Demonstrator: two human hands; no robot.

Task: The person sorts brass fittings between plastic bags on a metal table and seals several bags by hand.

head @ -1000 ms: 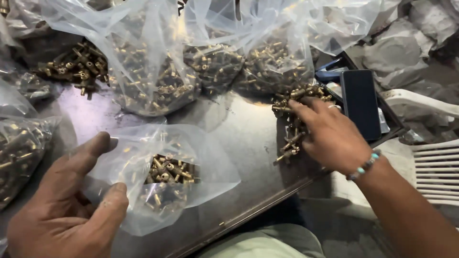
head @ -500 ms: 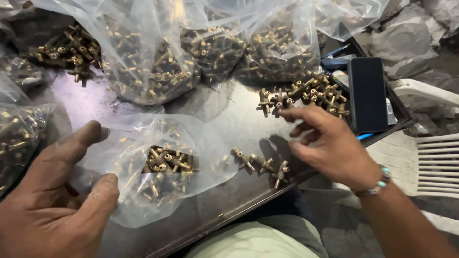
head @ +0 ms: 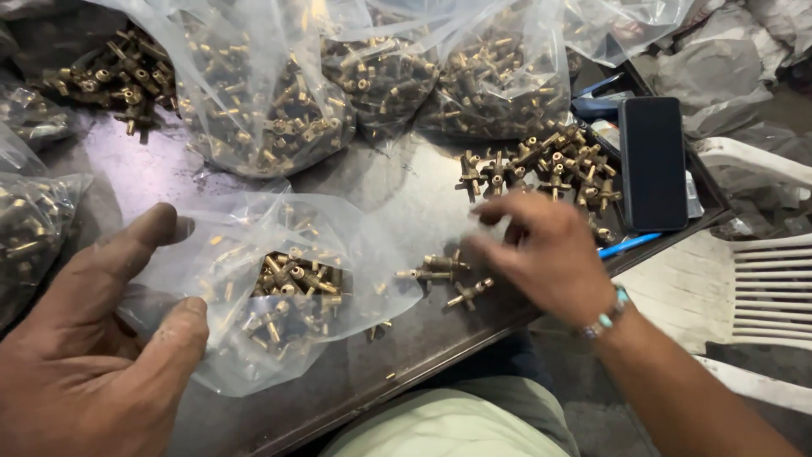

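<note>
Nearby, left hand [head: 93,355] pinches one open bag [head: 279,288]; right hand [head: 541,254], fingers spread, empty, beside three loose brass fittings [head: 444,275].

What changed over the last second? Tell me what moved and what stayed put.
The right hand left the loose pile of brass fittings beside the black phone and drew a few fittings leftward, toward the open plastic bag; it now hovers just right of them. The left hand kept holding that bag open. The filled bags behind, and the phone, stayed in place.
</note>
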